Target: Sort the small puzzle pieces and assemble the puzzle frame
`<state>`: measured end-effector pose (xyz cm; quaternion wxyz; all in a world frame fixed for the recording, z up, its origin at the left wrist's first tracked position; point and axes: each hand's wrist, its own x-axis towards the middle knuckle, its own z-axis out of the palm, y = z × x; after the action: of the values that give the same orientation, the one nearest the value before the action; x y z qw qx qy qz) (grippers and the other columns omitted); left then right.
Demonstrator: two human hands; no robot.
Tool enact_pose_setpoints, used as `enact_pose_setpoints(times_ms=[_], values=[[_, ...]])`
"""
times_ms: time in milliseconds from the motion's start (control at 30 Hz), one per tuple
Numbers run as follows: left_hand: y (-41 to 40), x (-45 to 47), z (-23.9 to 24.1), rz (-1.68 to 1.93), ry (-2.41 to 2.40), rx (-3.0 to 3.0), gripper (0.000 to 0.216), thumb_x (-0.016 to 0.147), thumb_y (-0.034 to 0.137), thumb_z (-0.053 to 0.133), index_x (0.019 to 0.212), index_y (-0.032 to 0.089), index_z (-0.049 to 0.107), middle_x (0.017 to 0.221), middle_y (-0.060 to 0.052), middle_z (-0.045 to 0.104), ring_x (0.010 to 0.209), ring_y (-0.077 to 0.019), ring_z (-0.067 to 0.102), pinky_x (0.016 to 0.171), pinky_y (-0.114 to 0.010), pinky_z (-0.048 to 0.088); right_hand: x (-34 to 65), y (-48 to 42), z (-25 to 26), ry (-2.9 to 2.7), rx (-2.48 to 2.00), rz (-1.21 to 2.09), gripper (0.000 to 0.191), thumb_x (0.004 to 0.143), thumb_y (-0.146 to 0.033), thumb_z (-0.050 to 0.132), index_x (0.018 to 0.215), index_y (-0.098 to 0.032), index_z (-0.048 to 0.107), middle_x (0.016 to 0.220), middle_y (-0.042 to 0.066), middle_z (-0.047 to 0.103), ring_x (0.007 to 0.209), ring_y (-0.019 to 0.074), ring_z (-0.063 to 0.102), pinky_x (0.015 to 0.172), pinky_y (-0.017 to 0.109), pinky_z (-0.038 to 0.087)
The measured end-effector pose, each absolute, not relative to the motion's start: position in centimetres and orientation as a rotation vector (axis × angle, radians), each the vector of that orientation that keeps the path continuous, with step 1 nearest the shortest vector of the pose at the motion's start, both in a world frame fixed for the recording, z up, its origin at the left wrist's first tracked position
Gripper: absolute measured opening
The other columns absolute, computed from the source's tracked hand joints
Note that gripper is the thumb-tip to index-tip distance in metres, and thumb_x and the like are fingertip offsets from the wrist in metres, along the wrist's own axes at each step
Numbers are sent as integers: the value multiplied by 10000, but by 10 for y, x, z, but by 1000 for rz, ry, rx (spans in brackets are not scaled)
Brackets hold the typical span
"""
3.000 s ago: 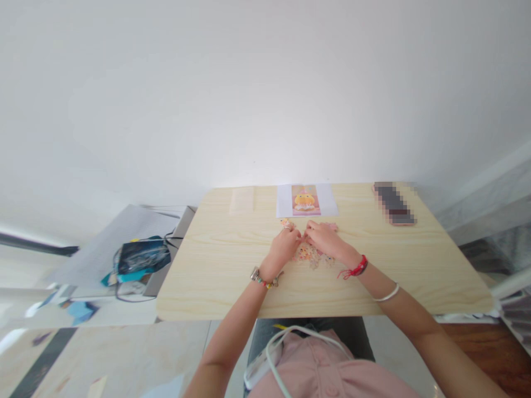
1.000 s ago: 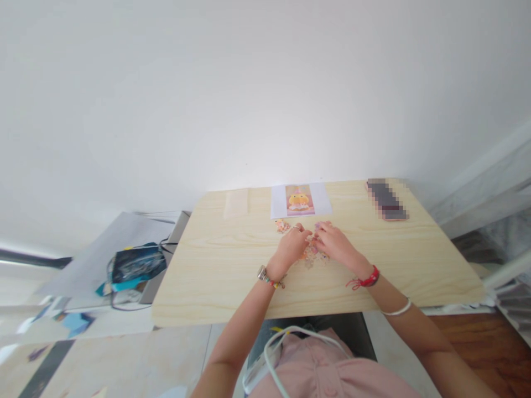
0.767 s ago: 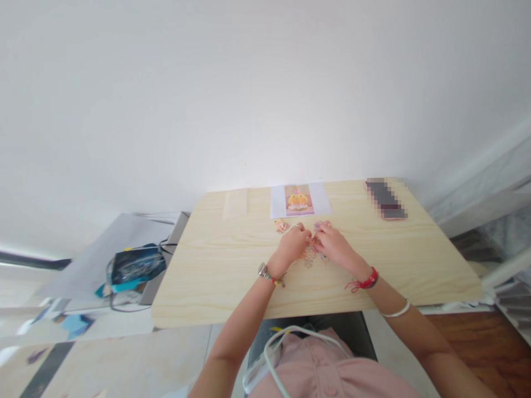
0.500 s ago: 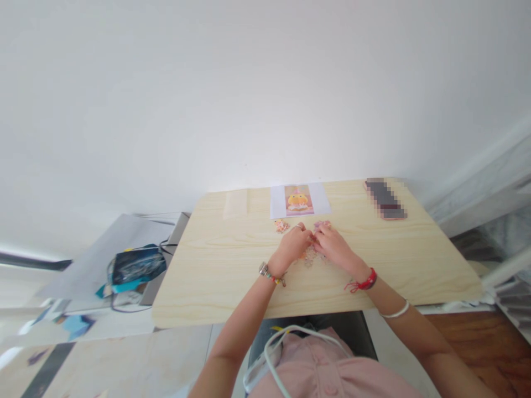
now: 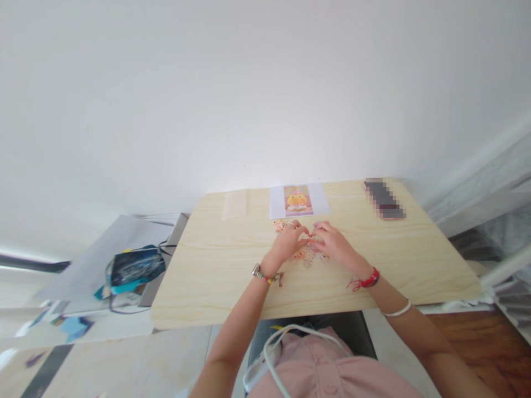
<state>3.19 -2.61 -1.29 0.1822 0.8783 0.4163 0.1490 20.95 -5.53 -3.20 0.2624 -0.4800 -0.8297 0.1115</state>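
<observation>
A loose heap of small jigsaw puzzle pieces, orange, pink and pale, lies on the wooden table under my hands. My left hand is over the heap's left side, its thumb and forefinger apart with a gap between them. Opposite it, my right hand reaches in from the right with its fingers spread. The fingertips of both hands nearly meet above the pieces; I cannot make out any piece held. A smaller cluster of orange pieces sits beyond my left hand. Purplish pieces show by my right fingertips.
A printed sheet with a yellow toy picture lies at the table's back. Left of it is a pale flat rectangle. A blurred-out phone rests at the back right. A blue bag stands left of the table.
My hands have drawn slightly apart. My left hand has shifted left and its thumb and forefinger have opened, uncovering more of the heap.
</observation>
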Motion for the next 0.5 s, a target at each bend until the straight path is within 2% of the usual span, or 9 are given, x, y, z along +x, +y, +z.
enact_pose_setpoints(times_ms=[133,300,500], values=[[-22,34,-10,535,1072,2471,207,786,287,553,972,202,581,915,-35,495,785,-141,529,740,-276,443,218,-52,-25,-2180,-1258,391,165,797,-251,534,941,-196,592,964,68,516,925,188,534,820,349,458],[-14,48,-9,615,978,2494,223,803,282,527,1003,191,568,907,-43,495,822,-154,521,765,-287,434,239,-41,-23,-2187,-1223,401,153,810,-256,508,917,-199,602,896,47,502,826,162,542,756,317,471],[-1,66,-9,684,925,2483,185,819,288,502,954,186,577,905,-43,491,853,-152,513,795,-279,425,256,-32,-19,-2209,-1241,300,167,796,-308,534,887,-193,613,899,56,497,855,178,533,783,329,460]])
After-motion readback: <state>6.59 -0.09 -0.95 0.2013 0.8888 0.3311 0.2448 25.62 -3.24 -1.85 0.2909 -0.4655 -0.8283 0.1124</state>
